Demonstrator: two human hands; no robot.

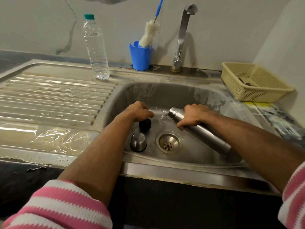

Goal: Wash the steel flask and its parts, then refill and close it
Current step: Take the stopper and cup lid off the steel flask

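One flask (204,133) (right hand (192,115)), two parts.

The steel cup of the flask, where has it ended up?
In the head view, the steel cup stands upside down on the sink floor, left of the drain and just in front of the black stopper.
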